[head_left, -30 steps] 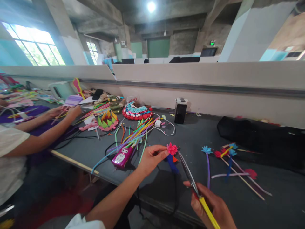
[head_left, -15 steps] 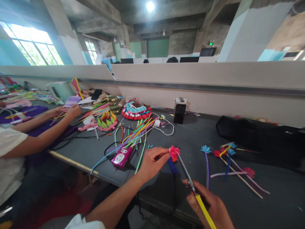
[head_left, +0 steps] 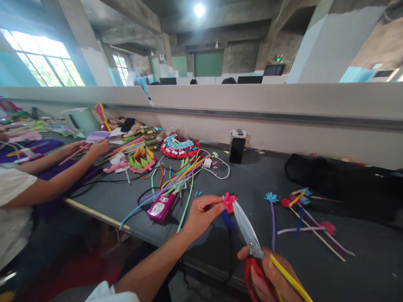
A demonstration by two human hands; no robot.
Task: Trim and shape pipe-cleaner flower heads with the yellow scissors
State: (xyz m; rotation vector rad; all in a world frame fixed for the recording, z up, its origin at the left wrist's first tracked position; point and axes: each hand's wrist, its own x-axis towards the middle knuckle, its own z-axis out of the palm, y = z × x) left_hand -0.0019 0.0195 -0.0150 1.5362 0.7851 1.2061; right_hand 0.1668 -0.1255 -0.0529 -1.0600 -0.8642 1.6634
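Note:
Between the fingertips of my left hand [head_left: 203, 214] is a small pink-red craft flower [head_left: 229, 202], held above the dark table. My right hand [head_left: 273, 272] is closed round a pair of scissors [head_left: 248, 230] with one red and one yellow handle. Their blades point up and left, and the tips reach the flower's petals; whether they touch is hard to tell. Under the flower lies a dark blue strip [head_left: 228, 219]. To the right rest a blue flower on a purple stem [head_left: 272, 214] and a cluster of red and blue flowers [head_left: 297, 199] on stems.
A purple power strip [head_left: 161, 207] with colourful craft stems [head_left: 185, 174] across it sits left of my hand. Behind are a beaded collar [head_left: 180, 147], a felt crown [head_left: 141, 159] and a phone against a container [head_left: 237, 147]. A black bag [head_left: 340, 180] lies right. A co-worker's hands [head_left: 97, 147] work at left.
The scissors have turned in my right hand, so their blades now show broad side on and the red handle is visible. The flower stays in my left hand. The co-worker's hands shifted slightly.

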